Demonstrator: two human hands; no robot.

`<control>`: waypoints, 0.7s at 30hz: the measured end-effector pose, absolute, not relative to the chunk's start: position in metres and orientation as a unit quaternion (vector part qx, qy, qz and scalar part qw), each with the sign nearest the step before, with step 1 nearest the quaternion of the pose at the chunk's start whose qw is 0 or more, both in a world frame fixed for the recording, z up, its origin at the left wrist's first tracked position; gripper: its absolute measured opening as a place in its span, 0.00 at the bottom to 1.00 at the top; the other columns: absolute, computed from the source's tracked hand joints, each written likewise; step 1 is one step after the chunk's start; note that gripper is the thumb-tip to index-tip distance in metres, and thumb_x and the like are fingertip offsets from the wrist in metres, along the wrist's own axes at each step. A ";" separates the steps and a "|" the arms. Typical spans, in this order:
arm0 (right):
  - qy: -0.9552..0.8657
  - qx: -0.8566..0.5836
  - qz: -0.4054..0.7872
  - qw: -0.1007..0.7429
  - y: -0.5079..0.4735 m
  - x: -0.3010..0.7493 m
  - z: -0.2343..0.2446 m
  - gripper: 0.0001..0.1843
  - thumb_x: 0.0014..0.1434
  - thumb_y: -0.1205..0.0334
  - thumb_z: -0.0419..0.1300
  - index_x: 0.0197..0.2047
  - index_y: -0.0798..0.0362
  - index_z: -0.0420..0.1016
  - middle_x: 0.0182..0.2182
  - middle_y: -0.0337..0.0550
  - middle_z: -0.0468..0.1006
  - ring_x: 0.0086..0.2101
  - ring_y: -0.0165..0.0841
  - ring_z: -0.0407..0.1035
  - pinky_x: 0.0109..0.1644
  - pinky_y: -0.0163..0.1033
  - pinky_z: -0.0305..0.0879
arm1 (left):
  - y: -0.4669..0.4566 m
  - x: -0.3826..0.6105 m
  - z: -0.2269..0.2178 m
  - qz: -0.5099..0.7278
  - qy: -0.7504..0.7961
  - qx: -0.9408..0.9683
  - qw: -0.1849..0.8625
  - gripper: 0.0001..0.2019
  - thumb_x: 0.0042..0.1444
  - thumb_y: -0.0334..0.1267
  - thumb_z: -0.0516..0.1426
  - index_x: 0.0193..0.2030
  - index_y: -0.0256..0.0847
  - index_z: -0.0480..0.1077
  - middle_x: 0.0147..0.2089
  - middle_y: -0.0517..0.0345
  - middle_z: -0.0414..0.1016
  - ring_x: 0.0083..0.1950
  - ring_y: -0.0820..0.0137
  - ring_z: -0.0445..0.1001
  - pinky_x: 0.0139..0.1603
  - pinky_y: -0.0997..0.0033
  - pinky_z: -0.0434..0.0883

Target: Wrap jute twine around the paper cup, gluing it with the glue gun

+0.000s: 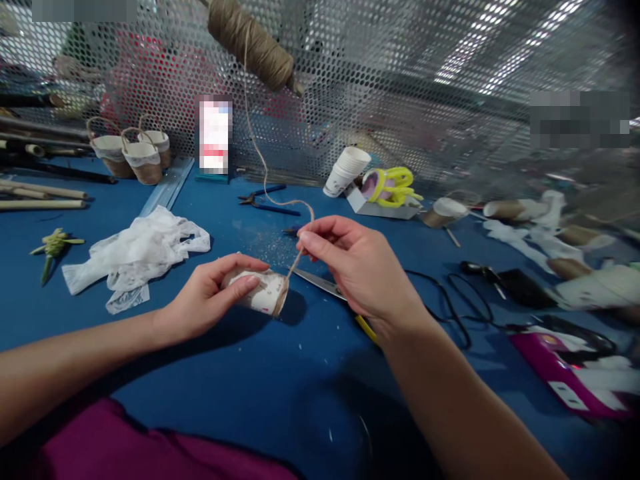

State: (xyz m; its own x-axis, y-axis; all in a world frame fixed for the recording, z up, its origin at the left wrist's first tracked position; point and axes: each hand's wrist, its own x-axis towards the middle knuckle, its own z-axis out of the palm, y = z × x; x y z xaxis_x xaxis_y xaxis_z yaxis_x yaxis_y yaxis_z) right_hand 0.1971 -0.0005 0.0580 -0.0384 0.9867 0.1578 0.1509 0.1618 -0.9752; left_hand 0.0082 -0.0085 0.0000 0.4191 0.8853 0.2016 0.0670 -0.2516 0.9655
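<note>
Head view showed the left hand [205, 300] closed around a small paper cup [263, 293]. The cup was held on its side just above the blue table [250, 387], with one end turned toward the right hand [357, 267]. That hand pinched a thin jute twine [260, 160] between thumb and fingers. The twine touched the cup's end, where a few brown turns seemed to lie. Holding the cup sideways probably kept this end easy to reach. The twine rose loosely to a thick, rough spool [250, 40] hanging above, perhaps so it could unroll freely. The cup was smooth white card with small prints. Metal scissors [320, 283] lay just beside it, partly under the right hand.
</note>
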 end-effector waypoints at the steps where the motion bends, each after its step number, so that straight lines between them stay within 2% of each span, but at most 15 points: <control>1: -0.589 -0.497 0.404 0.492 -0.001 0.197 0.058 0.08 0.46 0.60 0.65 0.29 0.54 0.72 0.23 0.35 0.73 0.26 0.26 0.65 0.35 0.35 0.63 | -0.008 0.008 0.000 0.408 0.355 0.676 0.500 0.11 0.56 0.38 0.54 0.44 0.36 0.70 0.38 0.55 0.76 0.34 0.73 0.73 0.33 0.79 0.71; 6: -0.607 -0.531 0.361 0.468 0.002 0.199 0.055 0.07 0.48 0.60 0.63 0.29 0.54 0.72 0.24 0.37 0.73 0.27 0.27 0.66 0.35 0.37 0.63 | -0.009 0.008 0.001 0.411 0.351 0.682 0.492 0.11 0.56 0.38 0.54 0.43 0.36 0.70 0.38 0.54 0.76 0.36 0.73 0.74 0.34 0.79 0.71; 13: -0.610 -0.546 0.357 0.449 0.006 0.200 0.048 0.08 0.47 0.58 0.63 0.29 0.54 0.72 0.25 0.38 0.74 0.28 0.29 0.67 0.35 0.38 0.64 | -0.011 0.008 0.001 0.413 0.351 0.695 0.473 0.11 0.56 0.37 0.54 0.43 0.36 0.71 0.38 0.53 0.76 0.34 0.73 0.74 0.32 0.79 0.71; 21: -0.608 -0.563 0.355 0.432 0.007 0.200 0.045 0.08 0.48 0.59 0.62 0.29 0.54 0.72 0.25 0.38 0.74 0.27 0.29 0.67 0.34 0.37 0.63 | -0.012 0.007 0.004 0.409 0.345 0.705 0.465 0.10 0.56 0.37 0.54 0.42 0.36 0.71 0.40 0.53 0.76 0.37 0.71 0.74 0.36 0.78 0.71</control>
